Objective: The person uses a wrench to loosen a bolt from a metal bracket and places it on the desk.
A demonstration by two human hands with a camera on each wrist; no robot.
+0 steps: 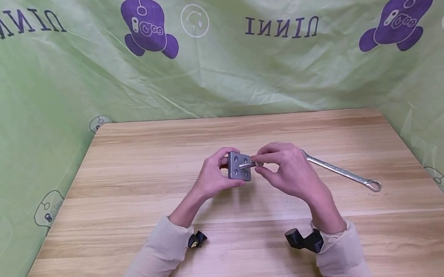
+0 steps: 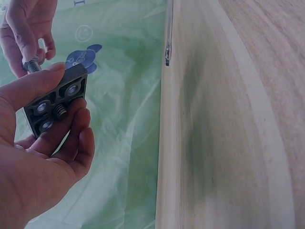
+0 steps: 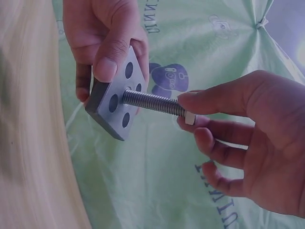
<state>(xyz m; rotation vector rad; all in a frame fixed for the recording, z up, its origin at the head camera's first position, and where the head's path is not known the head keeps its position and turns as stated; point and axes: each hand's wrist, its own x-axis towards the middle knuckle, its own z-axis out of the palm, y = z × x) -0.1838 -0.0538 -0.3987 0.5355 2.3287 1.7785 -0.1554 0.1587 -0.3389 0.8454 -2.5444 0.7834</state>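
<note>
My left hand (image 1: 214, 176) grips a small grey metal plate (image 1: 239, 156) by its edges, above the table. The plate has several round holes, and a threaded bolt (image 3: 152, 102) passes through its middle. In the left wrist view, the bolt's threaded end (image 2: 60, 111) sticks out slightly on the plate's ribbed back, close to the left fingers. My right hand (image 1: 289, 170) pinches the bolt's head (image 3: 190, 118) between thumb and forefinger. Its other fingers are loosely bent. Most of the shank stands out on the plate's flat side.
A silver combination wrench (image 1: 338, 170) lies on the wooden table (image 1: 130, 163) to the right, its ring end nearer me. Part of it is hidden behind the right hand. A green printed cloth (image 1: 221, 77) hangs behind and beside the table.
</note>
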